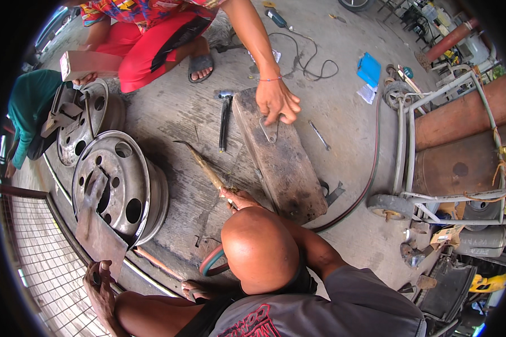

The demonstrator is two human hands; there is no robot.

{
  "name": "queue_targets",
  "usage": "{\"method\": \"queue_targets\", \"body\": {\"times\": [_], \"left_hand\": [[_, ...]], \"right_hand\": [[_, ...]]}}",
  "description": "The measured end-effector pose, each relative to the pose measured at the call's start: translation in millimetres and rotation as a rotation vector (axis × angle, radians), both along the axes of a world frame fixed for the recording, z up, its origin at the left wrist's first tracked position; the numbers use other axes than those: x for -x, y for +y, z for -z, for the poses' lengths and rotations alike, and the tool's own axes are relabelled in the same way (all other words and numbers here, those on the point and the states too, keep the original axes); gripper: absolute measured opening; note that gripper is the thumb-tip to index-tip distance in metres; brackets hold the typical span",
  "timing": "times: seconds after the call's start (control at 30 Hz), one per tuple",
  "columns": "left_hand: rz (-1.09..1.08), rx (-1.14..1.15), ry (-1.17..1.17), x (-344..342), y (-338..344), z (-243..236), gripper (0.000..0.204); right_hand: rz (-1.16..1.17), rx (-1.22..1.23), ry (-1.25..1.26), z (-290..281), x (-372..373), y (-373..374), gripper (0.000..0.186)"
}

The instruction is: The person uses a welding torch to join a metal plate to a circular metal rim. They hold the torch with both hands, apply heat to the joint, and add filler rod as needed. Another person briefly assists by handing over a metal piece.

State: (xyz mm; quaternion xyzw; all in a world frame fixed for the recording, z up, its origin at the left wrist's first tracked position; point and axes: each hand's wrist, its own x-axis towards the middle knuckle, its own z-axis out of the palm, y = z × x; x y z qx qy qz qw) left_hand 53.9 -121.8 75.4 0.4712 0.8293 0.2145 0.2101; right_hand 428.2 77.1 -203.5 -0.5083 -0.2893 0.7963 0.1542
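Observation:
My right hand (239,199) is closed round the rear of a brass-coloured cutting torch (205,168), beside my raised knee. The torch's thin bent tip points up and left over the concrete. My left hand (99,283), low at the left, has its fingers curled at the lower edge of a flat metal plate (104,247). That plate slants across a steel wheel rim (118,188). Ahead, a co-worker's hand (275,104) presses on a small metal link with holes (269,130), which lies on a long, heavy, rusty block (281,168).
A hammer (225,121) lies left of the block, a small metal rod (319,135) right of it. A hose (371,180) curves along the floor to a cylinder trolley (402,151). Another wheel rim (93,121) stands beyond the first. The crouching co-worker also holds a box-shaped piece (90,64).

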Motion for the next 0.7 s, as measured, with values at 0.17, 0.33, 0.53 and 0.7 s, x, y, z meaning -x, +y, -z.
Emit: {"method": "queue_targets", "body": {"times": [0.17, 0.33, 0.53, 0.7], "left_hand": [[0.031, 0.019, -0.007, -2, 10, 8, 0.057], [0.067, 0.049, 0.029, -5, 17, 5, 0.051], [0.052, 0.058, 0.023, -2, 11, 9, 0.05], [0.068, 0.074, 0.043, 0, 10, 6, 0.05]], "right_hand": [[-0.188, -0.307, -0.45, 45, -11, -7, 0.084], [-0.271, -0.781, -0.525, 118, -25, -30, 0.073], [-0.225, -0.728, -0.552, 49, -17, -35, 0.068], [-0.392, -0.78, -0.569, 52, -26, -34, 0.059]]}}
